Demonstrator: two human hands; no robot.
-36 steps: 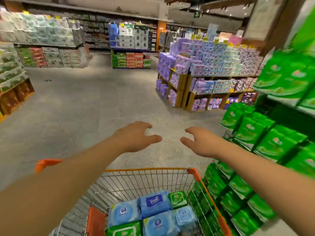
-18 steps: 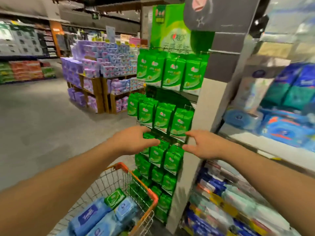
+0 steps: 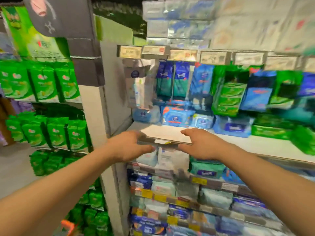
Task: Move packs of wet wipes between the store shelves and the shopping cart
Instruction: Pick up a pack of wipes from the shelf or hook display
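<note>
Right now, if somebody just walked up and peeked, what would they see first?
Two bare arms stretch out in the middle, the left hand and right hand both empty in front of a bare patch of white shelf. Behind it sit blue wet wipe packs. On the left hangs a big wall of bright green packs.

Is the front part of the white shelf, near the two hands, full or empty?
Empty. The white shelf is bare at its front edge; blue packs lie only at its back. Both hands, left and right, hold nothing.
</note>
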